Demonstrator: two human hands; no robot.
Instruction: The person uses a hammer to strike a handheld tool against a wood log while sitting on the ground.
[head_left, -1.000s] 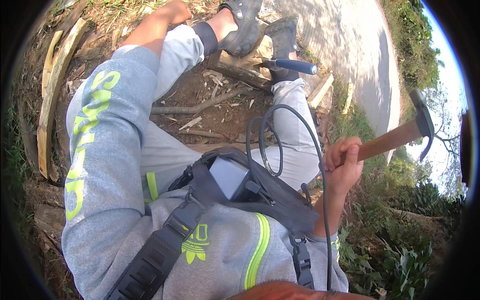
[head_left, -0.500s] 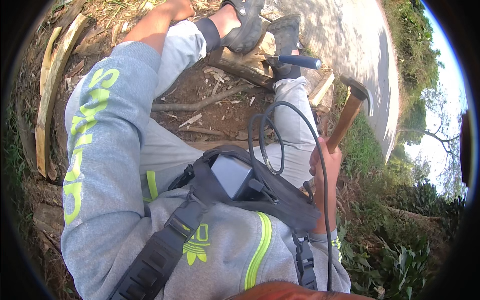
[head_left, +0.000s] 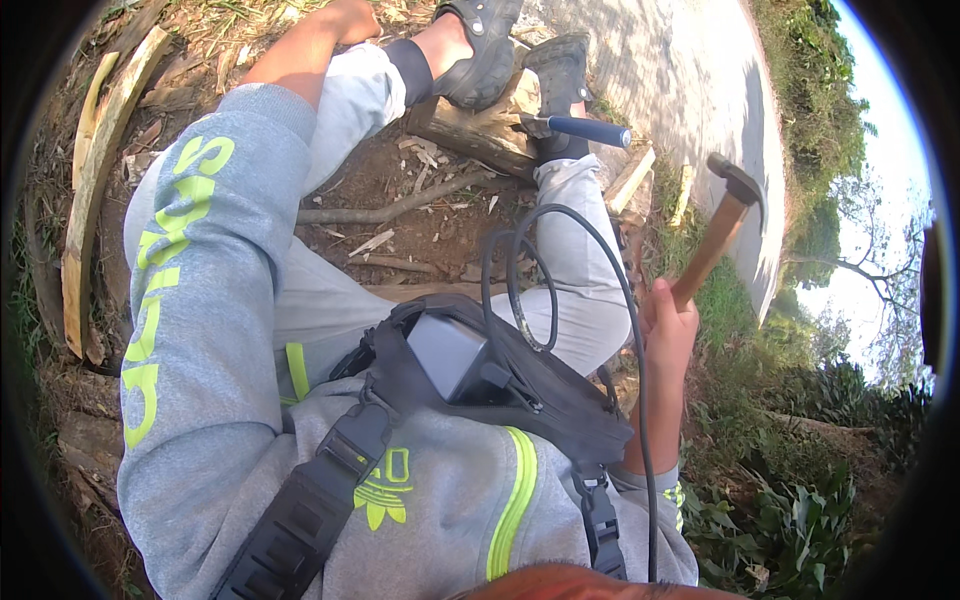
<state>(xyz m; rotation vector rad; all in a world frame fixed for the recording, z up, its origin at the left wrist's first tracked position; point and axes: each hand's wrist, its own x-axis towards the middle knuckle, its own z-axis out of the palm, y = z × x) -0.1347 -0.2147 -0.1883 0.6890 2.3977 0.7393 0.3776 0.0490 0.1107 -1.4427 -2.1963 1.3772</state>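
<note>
Right hand point(head_left: 668, 335) grip is clamped round the wooden handle of a hammer point(head_left: 722, 228), held up at the person's right side, handle slanting up and away, dark metal head at the top against the pale paved ground point(head_left: 690, 90). Left hand point(head_left: 350, 18) is stretched out forward at the top edge of the view, resting low near the left shoe; fingers are cut off by the rim, so can't tell if that grip is closed or what it touches. Both feet in dark shoes sit on a short log point(head_left: 470, 130) lying across bare dirt scattered with wood chips. A blue-handled tool point(head_left: 585, 129) lies just by the right shoe point(head_left: 558, 75), handle pointing right; its working end is hidden. Curved split wood pieces point(head_left: 95, 190) lie on the ground at far left. Grey box point(head_left: 447, 355) strapped to the chest on a black harness, black cable point(head_left: 560, 280) looping off it over the right knee.
</note>
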